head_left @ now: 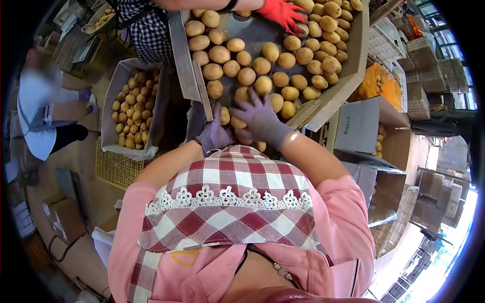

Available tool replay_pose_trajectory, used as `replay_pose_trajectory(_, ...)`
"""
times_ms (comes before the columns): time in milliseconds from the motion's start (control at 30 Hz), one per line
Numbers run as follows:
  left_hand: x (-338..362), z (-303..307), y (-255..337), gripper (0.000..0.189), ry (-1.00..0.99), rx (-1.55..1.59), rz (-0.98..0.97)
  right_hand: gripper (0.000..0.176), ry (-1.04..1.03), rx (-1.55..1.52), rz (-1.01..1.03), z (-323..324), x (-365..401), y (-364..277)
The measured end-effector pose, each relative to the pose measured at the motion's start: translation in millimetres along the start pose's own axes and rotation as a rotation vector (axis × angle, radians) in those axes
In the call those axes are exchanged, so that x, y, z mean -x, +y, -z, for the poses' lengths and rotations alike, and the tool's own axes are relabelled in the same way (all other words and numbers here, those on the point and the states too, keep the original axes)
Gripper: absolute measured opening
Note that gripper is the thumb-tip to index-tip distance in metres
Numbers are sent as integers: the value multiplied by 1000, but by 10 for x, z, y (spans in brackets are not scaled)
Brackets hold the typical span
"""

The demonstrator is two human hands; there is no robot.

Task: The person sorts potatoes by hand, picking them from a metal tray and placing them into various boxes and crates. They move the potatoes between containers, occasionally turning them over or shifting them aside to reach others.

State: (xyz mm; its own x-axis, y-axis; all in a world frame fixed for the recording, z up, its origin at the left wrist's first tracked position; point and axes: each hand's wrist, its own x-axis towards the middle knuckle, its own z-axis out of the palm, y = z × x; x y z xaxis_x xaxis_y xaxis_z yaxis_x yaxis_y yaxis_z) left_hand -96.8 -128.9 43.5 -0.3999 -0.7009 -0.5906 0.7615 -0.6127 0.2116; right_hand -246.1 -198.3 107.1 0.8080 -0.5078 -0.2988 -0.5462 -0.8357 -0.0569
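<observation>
My right hand [258, 117], in a purple-grey glove, reaches over the potatoes [246, 76] at the near mouth of a sorting tray [242, 28]. Its fingers are spread and a little blurred, and touch potatoes there. At the mouth's left corner, my left hand [216, 132], gloved alike, has its fingers stretched up beside a single potato [225, 116]. Nothing shows gripped in either hand. Below the hands a few potatoes are partly hidden by my palms and my checked apron [227, 174].
A co-worker's red-gloved hand [284, 14] reaches in at the tray's far end. Left stands a lined crate of potatoes [134, 108] on a yellow basket [117, 169]; beyond it is another person [43, 111]. At right are an open carton [357, 123] and an orange-lined crate [371, 83].
</observation>
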Motion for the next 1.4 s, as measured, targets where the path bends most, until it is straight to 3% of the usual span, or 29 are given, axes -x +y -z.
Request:
replay_pose_trajectory(33,-61,119,1,90,-35,53,23,46,68,-390,134,-160,68,145)
replay_pose_trajectory(100,-246,341,-73,87,-169,133,-21,40,92,-966,-189,153,224,486)
replay_pose_trajectory(167,-15,90,-4,86,31,60,0,44,848,-623,-342,210,142,951)
replay_pose_trajectory(233,18,7,-5,87,189,-58,-16,61,789,-468,-888,-34,-70,1396)
replay_pose_trajectory(267,-32,73,-12,88,82,-12,3,69,683,-389,-935,-253,-276,1431)
replay_pose_trajectory(333,-30,70,6,88,-37,-5,16,83,427,-285,-970,25,-451,755)
replay_pose_trajectory(433,51,-100,11,86,70,-67,-10,65,462,-224,-271,-437,-629,224)
replay_pose_trajectory(500,-189,226,-14,90,-66,8,11,65,336,-243,-102,-272,-294,-243)
replay_pose_trajectory(567,-21,75,13,85,-48,109,76,55,386,-544,199,-234,-31,-82)
replay_pose_trajectory(633,-27,48,24,82,87,87,6,40,209,-1010,-101,-277,170,384)
replay_pose_trajectory(667,-27,58,9,81,159,80,-26,33,662,-862,-234,-194,229,566)
replay_pose_trajectory(700,-20,77,-3,79,93,57,4,35,841,-747,-332,19,305,824)
replay_pose_trajectory(733,-11,96,4,77,26,30,33,39,1093,-404,-371,-41,282,1259)
replay_pose_trajectory(767,0,115,12,76,-40,-1,66,46,1146,-166,-639,-119,236,1555)
replay_pose_trajectory(800,-56,212,-10,74,-114,-82,50,54,999,-777,-737,-65,190,1711)
replay_pose_trajectory(833,-72,201,-15,72,-108,-78,70,58,787,-1192,-744,-241,1,1903)
replay_pose_trajectory(900,-113,153,-37,68,-99,-70,108,57,623,-263,-1194,172,-331,1059)
replay_pose_trajectory(967,-4,-45,6,58,27,-13,134,57,633,-335,-597,70,-452,703)
replay_pose_trajectory(1033,110,-235,63,50,148,49,154,54,427,-231,-385,-86,-605,27)
replay_pose_trajectory(1067,37,-23,30,56,-68,-522,-21,52,359,-190,-236,-57,-433,-246)
replay_pose_trajectory(1100,-35,189,-3,62,-167,-1058,-299,50,456,-212,-97,-353,-455,-346)
replay_pose_trajectory(1133,-85,187,-35,71,-86,-528,-218,46,516,-391,-37,-368,-330,-388)
replay_pose_trajectory(1167,-100,163,-53,80,-5,5,-129,48,447,-479,-20,-283,-193,-363)
replay_pose_trajectory(1233,-27,136,6,86,-68,27,22,52,426,-806,202,-249,-180,-84)
replay_pose_trajectory(1267,-2,121,31,89,-102,36,99,54,566,-610,184,-257,-172,-23)
replay_pose_trajectory(1367,-95,114,0,95,-72,-31,72,56,578,-100,21,-239,-273,-58)
replay_pose_trajectory(1400,-90,74,-43,91,21,-31,-23,57,523,-66,56,-257,-260,-102)
